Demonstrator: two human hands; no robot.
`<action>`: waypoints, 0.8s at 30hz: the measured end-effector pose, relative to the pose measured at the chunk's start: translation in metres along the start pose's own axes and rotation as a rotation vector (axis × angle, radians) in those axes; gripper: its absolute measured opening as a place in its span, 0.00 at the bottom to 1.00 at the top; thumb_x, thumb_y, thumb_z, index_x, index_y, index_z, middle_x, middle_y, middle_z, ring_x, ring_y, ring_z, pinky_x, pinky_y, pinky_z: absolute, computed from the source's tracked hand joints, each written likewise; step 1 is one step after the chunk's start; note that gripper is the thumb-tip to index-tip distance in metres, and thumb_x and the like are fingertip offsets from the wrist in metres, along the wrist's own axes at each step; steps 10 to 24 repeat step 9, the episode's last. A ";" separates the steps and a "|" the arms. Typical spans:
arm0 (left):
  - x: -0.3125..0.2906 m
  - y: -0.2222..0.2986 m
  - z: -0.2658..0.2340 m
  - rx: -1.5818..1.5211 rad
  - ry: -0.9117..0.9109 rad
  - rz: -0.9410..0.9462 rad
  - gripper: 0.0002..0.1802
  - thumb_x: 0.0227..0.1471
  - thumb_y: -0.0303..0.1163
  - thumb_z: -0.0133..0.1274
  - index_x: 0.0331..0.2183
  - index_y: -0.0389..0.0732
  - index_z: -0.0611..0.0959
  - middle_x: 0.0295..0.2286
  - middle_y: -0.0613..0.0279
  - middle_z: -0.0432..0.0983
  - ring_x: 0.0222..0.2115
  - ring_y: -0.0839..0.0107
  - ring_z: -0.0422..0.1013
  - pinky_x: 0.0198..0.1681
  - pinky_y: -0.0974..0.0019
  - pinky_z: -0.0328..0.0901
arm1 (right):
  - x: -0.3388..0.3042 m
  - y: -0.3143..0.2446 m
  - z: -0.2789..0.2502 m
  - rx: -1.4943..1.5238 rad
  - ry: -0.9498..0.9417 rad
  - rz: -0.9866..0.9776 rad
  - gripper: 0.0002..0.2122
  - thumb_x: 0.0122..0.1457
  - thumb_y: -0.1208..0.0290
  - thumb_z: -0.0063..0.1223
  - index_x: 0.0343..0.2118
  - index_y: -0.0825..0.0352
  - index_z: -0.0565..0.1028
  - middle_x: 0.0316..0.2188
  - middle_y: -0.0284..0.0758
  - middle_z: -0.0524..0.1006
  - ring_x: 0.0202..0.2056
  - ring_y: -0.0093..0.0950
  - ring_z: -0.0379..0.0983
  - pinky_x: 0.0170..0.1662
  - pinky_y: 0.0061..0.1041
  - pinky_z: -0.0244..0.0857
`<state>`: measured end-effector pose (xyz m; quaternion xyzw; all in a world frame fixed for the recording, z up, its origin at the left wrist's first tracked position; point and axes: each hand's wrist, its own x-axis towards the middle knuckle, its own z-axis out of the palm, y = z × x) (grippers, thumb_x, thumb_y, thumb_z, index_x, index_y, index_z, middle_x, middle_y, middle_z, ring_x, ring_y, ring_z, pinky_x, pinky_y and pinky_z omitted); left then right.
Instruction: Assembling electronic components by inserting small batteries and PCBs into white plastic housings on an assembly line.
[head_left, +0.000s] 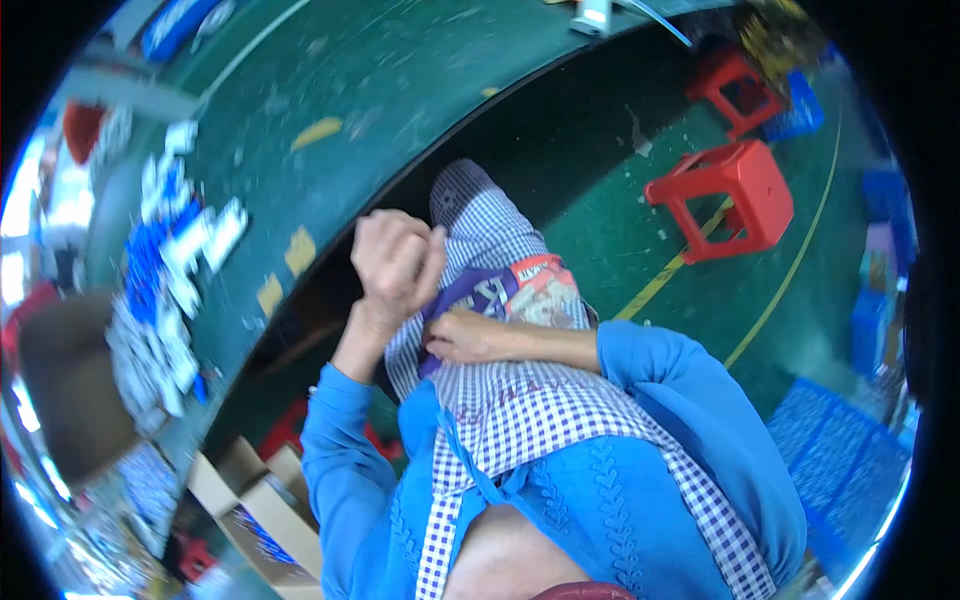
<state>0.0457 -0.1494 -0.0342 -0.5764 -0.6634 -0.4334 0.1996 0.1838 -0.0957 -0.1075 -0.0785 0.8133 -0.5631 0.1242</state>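
Note:
My left hand (393, 258) is raised in a fist beside the table edge, above my lap. Its palm side is turned away, so anything inside it is hidden. Lower down, my right hand (465, 336) lies against my checked apron (545, 405) at a purple printed panel (470, 291). The fingers are curled in, and their tips are hidden at the cloth. A red and white printed patch (545, 290) adjoins the purple one.
A green table (330, 75) with yellow tape scraps carries a pile of white and blue pieces (165, 270). An open cardboard box (262, 515) stands below its near end. Red stools (735, 200) and blue crates (835, 470) stand on the green floor to the right.

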 end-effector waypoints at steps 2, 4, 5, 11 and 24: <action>0.008 0.001 0.031 -0.121 -0.160 -0.033 0.12 0.35 0.21 0.59 0.13 0.38 0.71 0.16 0.61 0.68 0.18 0.66 0.64 0.21 0.65 0.56 | 0.011 0.009 0.002 0.028 -0.059 0.076 0.11 0.51 0.70 0.46 0.30 0.74 0.75 0.31 0.50 0.75 0.34 0.43 0.73 0.39 0.37 0.66; 0.010 0.005 0.063 -0.275 -0.283 -0.111 0.13 0.37 0.21 0.59 0.12 0.37 0.71 0.14 0.59 0.67 0.16 0.65 0.63 0.18 0.64 0.56 | 0.015 0.021 0.008 0.090 0.035 0.095 0.13 0.49 0.70 0.45 0.33 0.73 0.75 0.36 0.54 0.74 0.41 0.48 0.70 0.47 0.42 0.62; 0.008 0.007 0.073 -0.332 -0.353 -0.168 0.12 0.38 0.20 0.58 0.13 0.35 0.72 0.15 0.58 0.67 0.16 0.64 0.64 0.18 0.64 0.58 | 0.013 0.013 -0.004 0.133 0.026 0.175 0.16 0.49 0.71 0.44 0.40 0.72 0.73 0.41 0.54 0.72 0.45 0.47 0.68 0.50 0.40 0.60; 0.025 0.028 0.126 -0.531 -0.671 -0.196 0.06 0.44 0.25 0.57 0.21 0.34 0.76 0.21 0.52 0.71 0.23 0.60 0.71 0.26 0.63 0.66 | 0.020 0.105 0.060 0.112 0.632 0.045 0.18 0.56 0.65 0.43 0.50 0.59 0.68 0.49 0.45 0.69 0.49 0.39 0.66 0.52 0.39 0.58; 0.025 0.028 0.126 -0.531 -0.671 -0.196 0.06 0.44 0.25 0.57 0.21 0.34 0.76 0.21 0.52 0.71 0.23 0.60 0.71 0.26 0.63 0.66 | 0.020 0.105 0.060 0.112 0.632 0.045 0.18 0.56 0.65 0.43 0.50 0.59 0.68 0.49 0.45 0.69 0.49 0.39 0.66 0.52 0.39 0.58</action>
